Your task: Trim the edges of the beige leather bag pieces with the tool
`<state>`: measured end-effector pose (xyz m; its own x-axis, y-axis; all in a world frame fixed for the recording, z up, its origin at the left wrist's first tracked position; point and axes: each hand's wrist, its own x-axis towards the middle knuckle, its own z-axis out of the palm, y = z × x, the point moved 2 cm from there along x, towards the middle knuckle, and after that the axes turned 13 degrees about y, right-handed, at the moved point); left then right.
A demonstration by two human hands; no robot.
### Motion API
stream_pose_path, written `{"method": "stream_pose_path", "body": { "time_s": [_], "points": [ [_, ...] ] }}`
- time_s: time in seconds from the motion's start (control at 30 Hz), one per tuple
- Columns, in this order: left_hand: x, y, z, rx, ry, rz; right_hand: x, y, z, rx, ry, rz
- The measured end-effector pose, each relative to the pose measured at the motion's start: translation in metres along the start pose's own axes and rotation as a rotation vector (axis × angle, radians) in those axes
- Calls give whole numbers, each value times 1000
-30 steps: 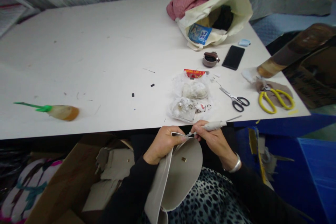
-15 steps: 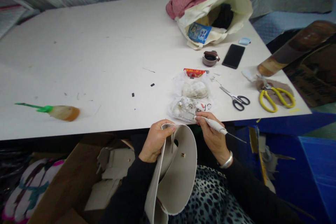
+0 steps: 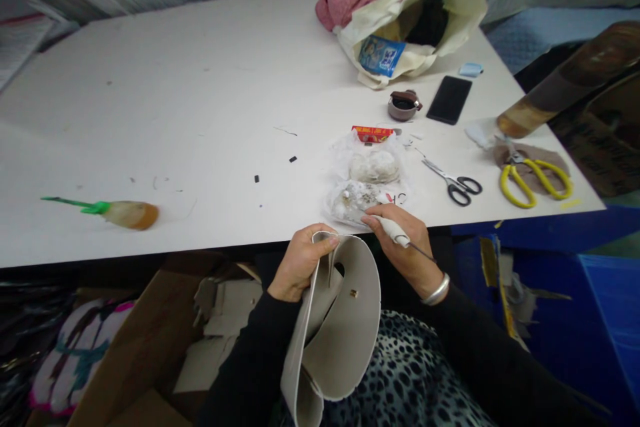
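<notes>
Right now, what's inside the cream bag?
A blue packet lies in the opening of the cream bag, with something dark beside it. I can't tell what that is; the bag's side covers anything deeper.

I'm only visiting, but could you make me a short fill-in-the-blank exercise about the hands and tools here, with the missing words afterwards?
1. The person's ____ hand grips the beige piece, while the right hand holds the white-handled tool.
2. On the table, the scissors have handles coloured ____.
3. The neighbouring cutters have handles coloured ____.
4. The bottle lying toward the left has a spout coloured ____.

Missing words: left; black; yellow; green.
</notes>
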<state>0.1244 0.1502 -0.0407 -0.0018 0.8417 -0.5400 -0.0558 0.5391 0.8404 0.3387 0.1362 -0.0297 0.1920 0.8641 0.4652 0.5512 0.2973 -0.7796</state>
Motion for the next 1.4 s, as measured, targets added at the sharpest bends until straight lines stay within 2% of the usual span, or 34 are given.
{"method": "stream_pose_path", "body": {
  "time_s": [0.13, 0.2, 0.3, 0.37, 0.43, 0.5, 0.63, 0.93, 1.1, 1.23, 1.4],
  "points": [
    [-1, 1, 1, -43, -1, -45, 1, -1, -7, 96, -93, -24],
    [-1, 1, 1, -62, -3, -70, -1, -1, -11, 159, -43, 11],
    [0, 1, 1, -67, -16, -93, -6, 2, -12, 289, 73, 206],
    [0, 2, 1, -60, -42, -109, -11, 5, -7, 429, 38, 398],
    [-1, 2, 1, -52, -77, -135, -15, 5, 0, 551, -56, 537],
    [-2, 4, 2, -42, -112, -162, -16, 5, 5, 607, -127, 595],
    [-4, 6, 2, -19, -159, -183, -13, 2, 9, 630, -164, 603],
    [-5, 4, 6, -18, -189, -180, -12, 1, 11, 596, -182, 580],
    [-7, 1, 7, -55, -137, -143, -15, -1, 11, 559, -169, 532],
    [-8, -1, 5, -99, -87, -114, -19, -7, 3, 498, -160, 328],
    [-9, -2, 4, -127, -56, -93, -29, -13, -7, 354, -199, -67]
  ]
}}
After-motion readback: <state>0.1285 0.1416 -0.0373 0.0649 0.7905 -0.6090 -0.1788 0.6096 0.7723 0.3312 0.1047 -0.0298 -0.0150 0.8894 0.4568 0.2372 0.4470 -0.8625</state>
